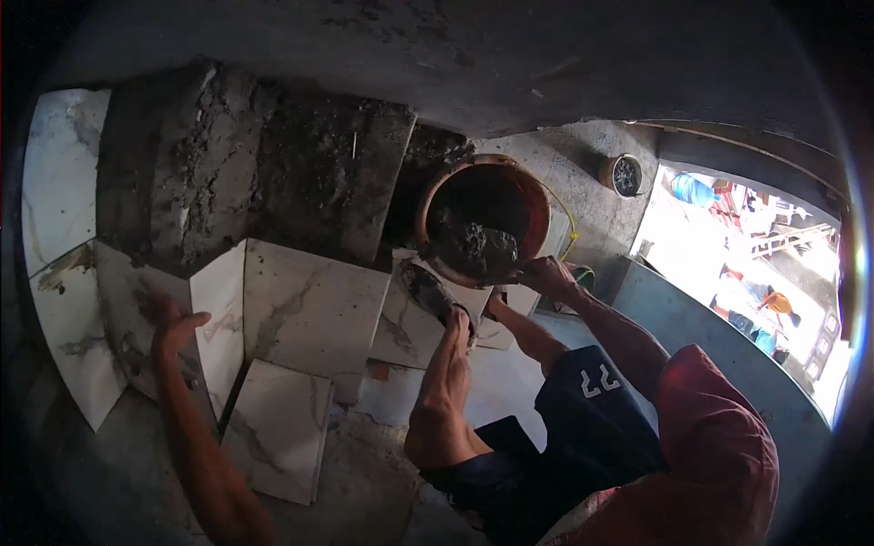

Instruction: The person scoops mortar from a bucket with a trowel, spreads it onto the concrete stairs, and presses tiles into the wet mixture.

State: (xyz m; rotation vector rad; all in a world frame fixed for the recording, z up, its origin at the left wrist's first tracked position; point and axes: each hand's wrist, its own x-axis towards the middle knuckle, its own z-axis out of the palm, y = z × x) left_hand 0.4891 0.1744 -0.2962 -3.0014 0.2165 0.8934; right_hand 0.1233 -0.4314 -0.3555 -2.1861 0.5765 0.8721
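My left hand [164,323] is at the left with its fingers spread, near or against a marbled tile [218,318] at a corner; it holds nothing that I can see. My right hand [549,278] is closed on the handle of a trowel [496,253]. Dark wet mortar lies on the trowel's blade, over the mouth of a round bucket [533,182]. More mortar seems to be inside the bucket, in shadow. Below it are my legs and feet, one foot in a mortar-smeared shoe or sandal [426,291].
Marbled tiles [314,305] line the lower wall under bare rough cement [309,173]. One loose tile [278,432] lies on the floor. A small bucket [626,176] stands farther back. A blue-grey panel [692,318] borders a bright opening, with a person in orange [777,303] outside.
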